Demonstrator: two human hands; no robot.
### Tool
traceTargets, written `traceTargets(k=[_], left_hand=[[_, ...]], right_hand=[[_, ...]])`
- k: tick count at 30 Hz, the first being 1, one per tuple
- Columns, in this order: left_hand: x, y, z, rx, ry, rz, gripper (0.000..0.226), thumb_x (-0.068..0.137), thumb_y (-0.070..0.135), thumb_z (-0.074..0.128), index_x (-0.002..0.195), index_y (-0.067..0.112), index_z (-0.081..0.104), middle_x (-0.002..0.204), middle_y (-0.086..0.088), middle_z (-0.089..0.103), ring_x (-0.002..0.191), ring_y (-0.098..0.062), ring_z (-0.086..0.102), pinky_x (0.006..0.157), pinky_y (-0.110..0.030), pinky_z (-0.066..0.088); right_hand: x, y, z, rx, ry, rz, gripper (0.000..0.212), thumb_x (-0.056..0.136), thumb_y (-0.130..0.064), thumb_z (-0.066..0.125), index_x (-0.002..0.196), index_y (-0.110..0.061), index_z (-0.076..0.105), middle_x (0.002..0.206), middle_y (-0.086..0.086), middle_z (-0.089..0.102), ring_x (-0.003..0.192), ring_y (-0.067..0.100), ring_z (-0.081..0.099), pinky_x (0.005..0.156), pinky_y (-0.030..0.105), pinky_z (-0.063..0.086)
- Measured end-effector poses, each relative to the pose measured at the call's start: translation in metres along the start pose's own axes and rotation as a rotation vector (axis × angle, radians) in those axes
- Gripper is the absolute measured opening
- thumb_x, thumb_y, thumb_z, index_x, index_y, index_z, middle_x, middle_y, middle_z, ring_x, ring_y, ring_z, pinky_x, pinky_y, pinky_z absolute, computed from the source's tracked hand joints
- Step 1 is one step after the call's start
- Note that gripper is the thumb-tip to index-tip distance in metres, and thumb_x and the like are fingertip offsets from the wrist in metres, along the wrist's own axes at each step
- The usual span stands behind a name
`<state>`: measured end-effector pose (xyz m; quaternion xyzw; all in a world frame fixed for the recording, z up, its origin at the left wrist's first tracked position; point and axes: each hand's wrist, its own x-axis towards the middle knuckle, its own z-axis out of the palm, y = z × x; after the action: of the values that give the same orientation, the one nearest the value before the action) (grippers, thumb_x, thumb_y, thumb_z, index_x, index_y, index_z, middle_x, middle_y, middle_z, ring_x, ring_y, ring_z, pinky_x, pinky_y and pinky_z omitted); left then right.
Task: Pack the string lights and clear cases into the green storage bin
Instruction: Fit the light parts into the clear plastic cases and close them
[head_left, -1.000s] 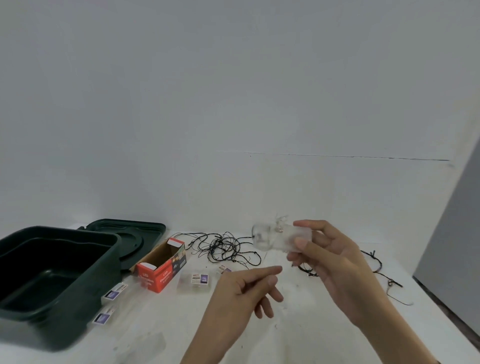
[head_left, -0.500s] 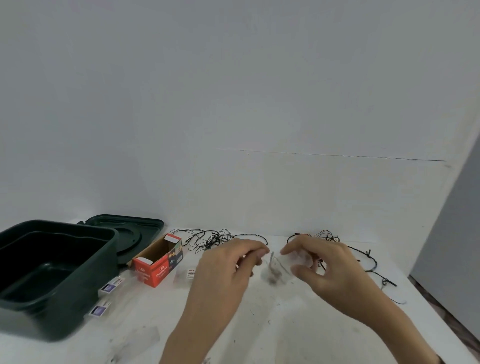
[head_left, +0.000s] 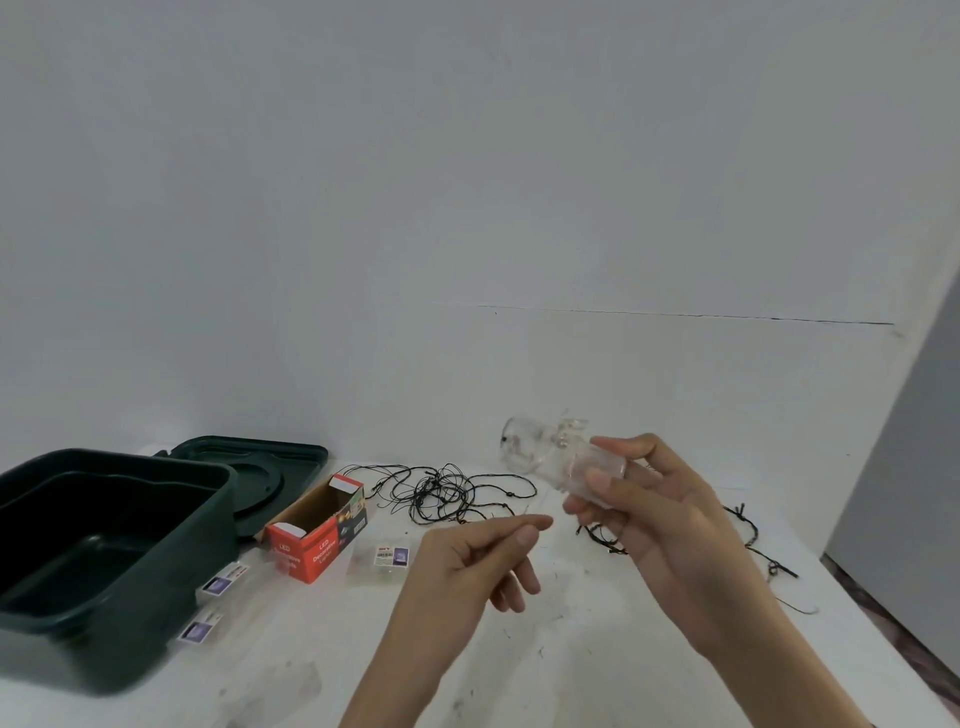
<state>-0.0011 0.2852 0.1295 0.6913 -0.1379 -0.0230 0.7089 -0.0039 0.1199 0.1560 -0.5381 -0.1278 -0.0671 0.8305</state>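
My right hand (head_left: 654, 514) holds a clear case (head_left: 556, 460) up above the white table, with fine wire lights showing inside it. My left hand (head_left: 478, 556) hovers just below and left of the case, thumb and forefinger pinched together; whether a thin wire is between them I cannot tell. A tangle of black string lights (head_left: 441, 491) lies on the table behind my hands, and a second strand (head_left: 753, 540) trails off to the right. The green storage bin (head_left: 171, 566) stands open at the left, nothing visible inside. Small clear cases (head_left: 384, 558) (head_left: 223, 579) (head_left: 200, 626) lie near it.
The bin's green lid (head_left: 260, 467) lies flat behind the bin. An open red cardboard LED lights box (head_left: 317, 535) sits between the bin and the tangle. A white wall stands close behind the table. The table's right edge (head_left: 893, 634) runs diagonally beside a grey panel.
Both hands were down together at the case half a second ago. Now my right hand has lifted the case up and my left hand has pulled away below it.
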Motion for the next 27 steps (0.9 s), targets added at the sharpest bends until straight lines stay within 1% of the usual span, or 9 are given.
traceTargets(k=[5, 7, 9, 11, 13, 16, 20, 24, 27], left_hand=[[-0.006, 0.008, -0.003, 0.018, -0.032, -0.022, 0.018, 0.087, 0.012, 0.059, 0.089, 0.023, 0.074, 0.058, -0.003, 0.066, 0.041, -0.014, 0.052, 0.045, -0.018, 0.040], [-0.010, 0.013, -0.004, 0.056, -0.046, -0.027, 0.018, 0.088, 0.013, 0.058, 0.093, 0.021, 0.073, 0.061, -0.003, 0.068, 0.040, -0.015, 0.053, 0.045, -0.019, 0.040], [-0.013, 0.019, -0.005, 0.156, -0.026, 0.002, 0.018, 0.089, 0.015, 0.058, 0.095, 0.026, 0.071, 0.065, 0.000, 0.070, 0.041, -0.013, 0.055, 0.046, -0.019, 0.041], [-0.014, 0.023, -0.008, 0.347, 0.040, 0.101, 0.019, 0.090, 0.019, 0.059, 0.090, 0.035, 0.070, 0.068, 0.009, 0.070, 0.041, -0.007, 0.055, 0.048, -0.013, 0.040], [-0.012, 0.027, -0.011, 0.593, 0.119, 0.268, 0.018, 0.090, 0.028, 0.057, 0.080, 0.037, 0.069, 0.076, 0.021, 0.067, 0.045, -0.001, 0.056, 0.050, -0.010, 0.039], [-0.007, 0.033, -0.015, 0.696, 0.184, 0.450, 0.011, 0.083, 0.031, 0.057, 0.085, 0.033, 0.067, 0.084, 0.022, 0.064, 0.054, 0.008, 0.053, 0.054, -0.009, 0.039], [-0.002, 0.034, -0.018, 0.357, 0.131, 0.284, 0.015, 0.083, 0.018, 0.068, 0.074, 0.028, 0.073, 0.057, 0.012, 0.062, 0.041, -0.001, 0.045, 0.046, -0.009, 0.034], [-0.001, 0.027, -0.018, 0.072, 0.056, 0.100, 0.028, 0.084, -0.002, 0.058, 0.064, 0.012, 0.071, 0.042, 0.001, 0.050, 0.035, -0.007, 0.037, 0.039, -0.016, 0.031], [-0.004, 0.024, -0.015, -0.022, 0.035, 0.023, 0.019, 0.081, 0.012, 0.062, 0.064, 0.005, 0.067, 0.049, 0.000, 0.057, 0.030, -0.008, 0.037, 0.036, -0.014, 0.030]], right_hand=[[0.001, 0.006, 0.012, -0.510, 0.216, -0.348, 0.023, 0.072, -0.005, 0.076, 0.086, -0.017, 0.063, 0.083, 0.006, 0.070, 0.074, 0.015, 0.067, 0.069, 0.019, 0.052], [0.001, 0.011, 0.013, -0.858, 0.217, -0.597, 0.017, 0.079, -0.010, 0.071, 0.087, -0.021, 0.062, 0.084, -0.007, 0.067, 0.081, 0.005, 0.063, 0.073, 0.012, 0.047], [0.003, 0.015, 0.010, -1.159, 0.174, -0.791, 0.014, 0.081, -0.008, 0.064, 0.092, -0.017, 0.062, 0.090, -0.006, 0.062, 0.085, 0.006, 0.058, 0.072, 0.012, 0.044], [0.005, 0.016, 0.006, -1.315, 0.102, -0.829, 0.017, 0.082, -0.005, 0.060, 0.095, -0.015, 0.062, 0.091, -0.003, 0.060, 0.082, 0.018, 0.058, 0.068, 0.023, 0.044], [0.004, 0.010, 0.008, -1.374, 0.012, -0.713, 0.023, 0.078, -0.005, 0.059, 0.095, -0.022, 0.061, 0.087, -0.013, 0.059, 0.078, 0.010, 0.055, 0.066, 0.021, 0.042], [0.000, -0.004, 0.012, -1.213, -0.182, -0.270, 0.027, 0.068, -0.015, 0.056, 0.085, -0.034, 0.064, 0.070, -0.012, 0.056, 0.063, 0.004, 0.047, 0.060, 0.012, 0.036], [0.000, -0.023, 0.013, -0.511, -0.296, 0.082, 0.024, 0.054, -0.009, 0.061, 0.074, -0.016, 0.071, 0.059, 0.004, 0.053, 0.053, 0.013, 0.044, 0.050, 0.018, 0.037], [0.003, -0.013, 0.016, -0.067, -0.195, 0.142, 0.025, 0.048, -0.013, 0.068, 0.074, -0.011, 0.071, 0.060, 0.011, 0.055, 0.049, 0.019, 0.049, 0.046, 0.022, 0.042], [0.003, -0.001, 0.022, -0.001, -0.129, 0.088, 0.028, 0.055, -0.009, 0.074, 0.082, -0.009, 0.067, 0.068, 0.015, 0.057, 0.055, 0.021, 0.054, 0.051, 0.023, 0.046]])
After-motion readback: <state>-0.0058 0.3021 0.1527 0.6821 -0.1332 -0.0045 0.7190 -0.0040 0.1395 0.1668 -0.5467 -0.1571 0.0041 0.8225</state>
